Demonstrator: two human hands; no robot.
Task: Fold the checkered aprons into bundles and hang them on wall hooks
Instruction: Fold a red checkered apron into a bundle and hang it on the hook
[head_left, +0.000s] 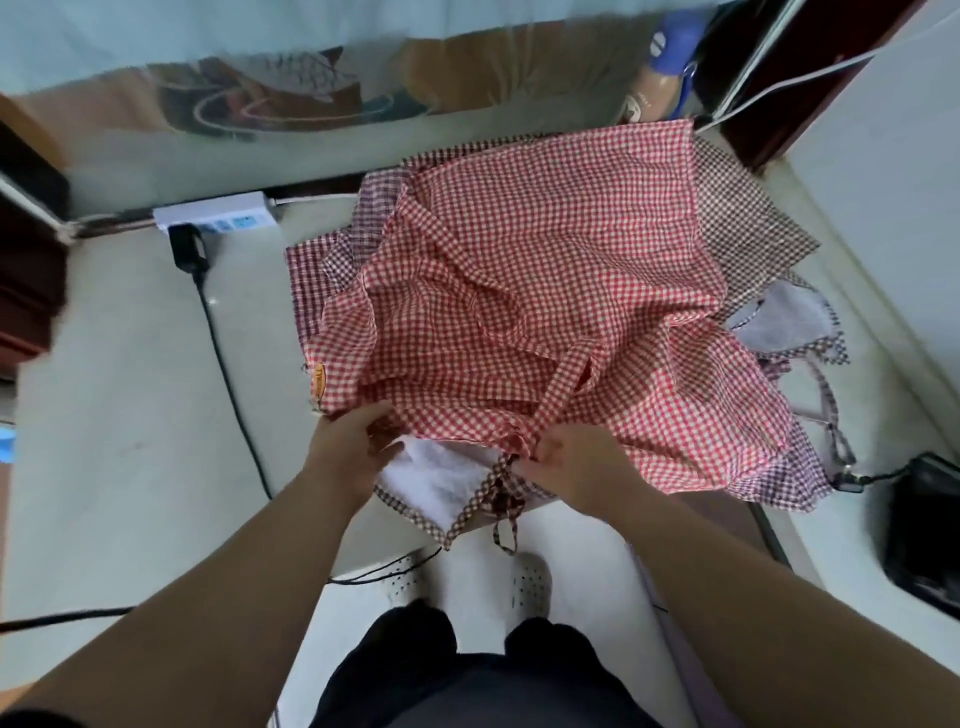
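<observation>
Two hands met the red checkered apron (519, 260). The left hand (353, 436) gripped its near edge; the right hand (571, 457) pinched its strap (563, 384)

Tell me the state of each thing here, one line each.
Red-and-white checkered apron: unfolded, crumpled, on top.
Brown checkered apron: spread out underneath.
Left hand: grips red apron's near edge.
Right hand: pinches its strap.
White power strip: black plug inserted.

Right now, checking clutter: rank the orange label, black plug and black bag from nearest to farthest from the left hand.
1. Orange label, on the red apron beside the left hand.
2. Black plug, upper left.
3. Black bag, far right.
</observation>
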